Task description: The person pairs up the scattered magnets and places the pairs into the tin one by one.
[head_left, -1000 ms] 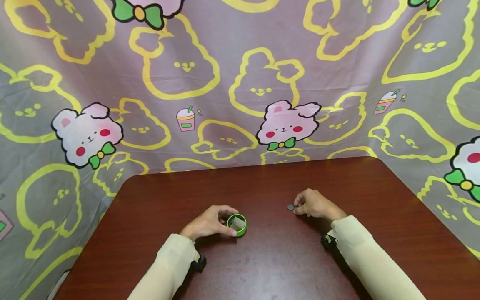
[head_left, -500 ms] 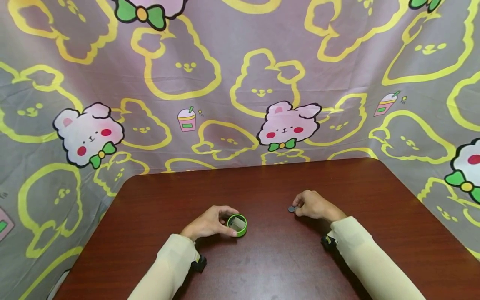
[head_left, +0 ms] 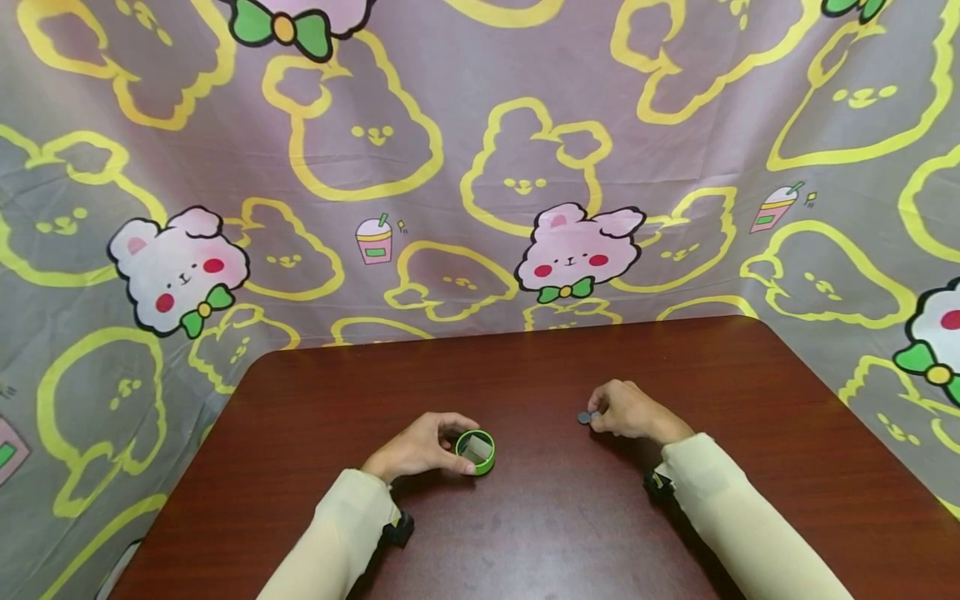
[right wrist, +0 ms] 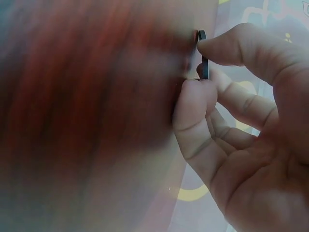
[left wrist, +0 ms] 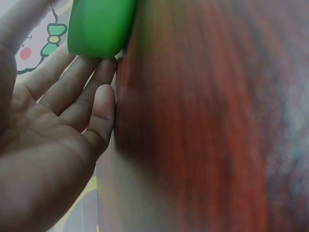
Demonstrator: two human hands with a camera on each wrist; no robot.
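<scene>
My left hand holds a small round green container, open at the top, between thumb and fingers on its left side. Inside it lies a greyish block-like piece whose kind I cannot tell. In the left wrist view the container's smooth green wall shows above the fingers. My right hand pinches a thin dark grey disc low over the table. Seen edge-on in the right wrist view, the dark piece looks stepped, so a second disc may overlap it; the fingertips partly hide it.
Both hands are over a reddish-brown wooden table with rounded far corners. Behind and beside it hangs a cloth printed with cartoon rabbits. Each wrist wears a small black camera.
The right hand and its disc have shifted very slightly towards the person. The left hand keeps its hold on the green container in the same place.
</scene>
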